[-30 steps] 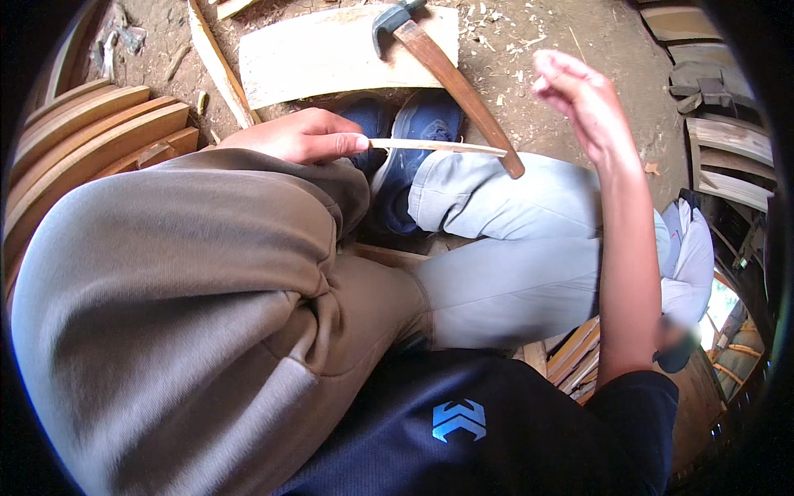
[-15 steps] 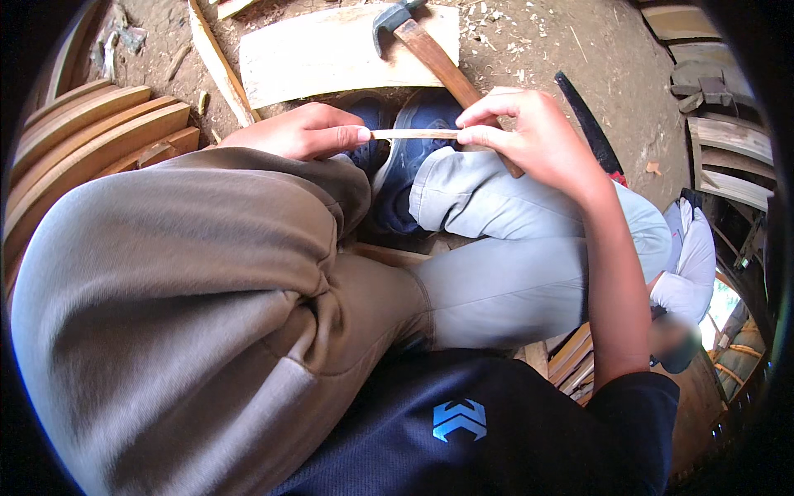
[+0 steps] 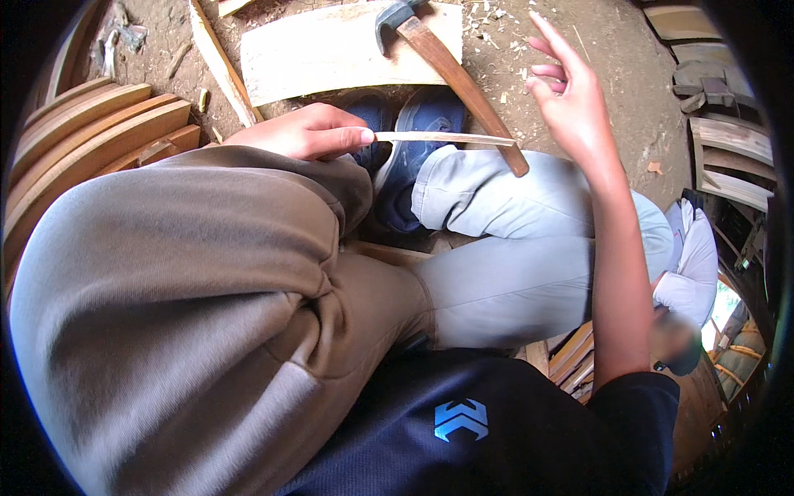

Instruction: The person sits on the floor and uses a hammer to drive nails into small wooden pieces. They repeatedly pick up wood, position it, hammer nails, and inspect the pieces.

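My left hand (image 3: 306,132) rests on my left knee and pinches one end of a thin pale wooden stick (image 3: 442,138), which points right above my blue shoes (image 3: 413,157). My right hand (image 3: 571,91) is lifted off to the right of the stick's far end, fingers spread, holding nothing. A hatchet (image 3: 451,62) with a brown wooden handle and dark head lies on the ground beyond the stick, its head on a pale flat board (image 3: 331,50).
Curved wooden slats (image 3: 91,136) are stacked at the left. A long thin strip of wood (image 3: 219,62) lies on the dirt by the board. More wooden pieces (image 3: 728,157) sit at the right edge. Wood chips litter the ground.
Half a second ago my right hand was closed on the stick's right end; it has let go and lifted up to the right. My left hand has kept its hold.
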### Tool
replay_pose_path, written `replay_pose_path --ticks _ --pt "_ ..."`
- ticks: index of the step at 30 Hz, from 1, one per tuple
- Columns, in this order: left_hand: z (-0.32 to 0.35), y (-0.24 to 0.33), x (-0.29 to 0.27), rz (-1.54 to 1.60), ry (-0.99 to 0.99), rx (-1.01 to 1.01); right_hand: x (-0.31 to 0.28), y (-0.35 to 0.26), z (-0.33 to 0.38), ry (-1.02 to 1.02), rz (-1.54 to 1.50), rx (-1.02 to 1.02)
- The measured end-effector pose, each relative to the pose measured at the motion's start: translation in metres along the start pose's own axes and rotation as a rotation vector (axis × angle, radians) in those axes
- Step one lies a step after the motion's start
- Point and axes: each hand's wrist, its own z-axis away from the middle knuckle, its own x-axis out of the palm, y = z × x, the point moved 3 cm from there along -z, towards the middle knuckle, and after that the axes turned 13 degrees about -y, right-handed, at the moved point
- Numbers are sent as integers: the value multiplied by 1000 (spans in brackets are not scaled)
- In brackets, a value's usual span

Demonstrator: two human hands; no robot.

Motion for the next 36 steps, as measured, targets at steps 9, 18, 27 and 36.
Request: replay_pose_path --ticks 9,18,27,36 --pt "-1 6 2 -70 0 49 65 -46 25 -505 -114 -195" --pt "-4 8 2 -95 39 24 71 -54 28 -380 75 -362" --pt "-1 13 2 -42 -12 9 74 -59 34 -322 187 -518" --pt "-1 11 5 89 -31 -14 71 -59 34 -387 54 -458"
